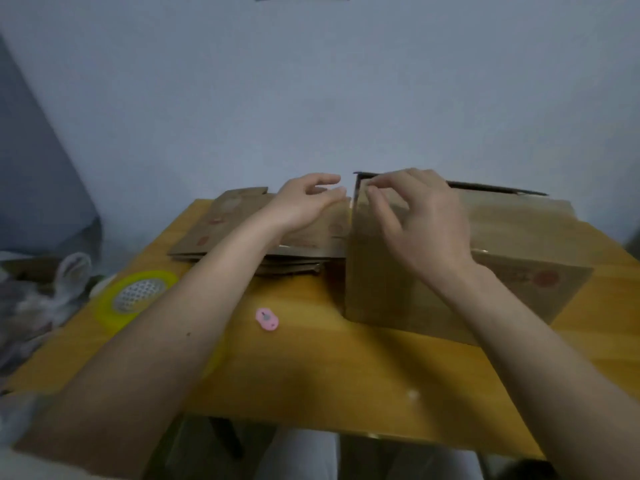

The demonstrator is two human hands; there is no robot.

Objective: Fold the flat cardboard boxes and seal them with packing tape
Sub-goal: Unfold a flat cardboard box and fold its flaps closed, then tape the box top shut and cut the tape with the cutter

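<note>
At the table's [311, 375] left edge lies a yellow tape roll [136, 297], with a small pink cutter [267, 319] nearer the middle. The left hand [304, 202] hovers with loosely curled fingers over the stack of flat boxes [242, 237], grasping nothing. Just right of it, the right hand [422, 220] pinches the top left corner of the standing box [398, 296], which rises on the table's right side.

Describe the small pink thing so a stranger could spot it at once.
Start at the yellow wooden table. Between the yellow tape roll and the upright cardboard box lies the pink cutter. It is the only pink item, and far smaller than either neighbour.
</note>
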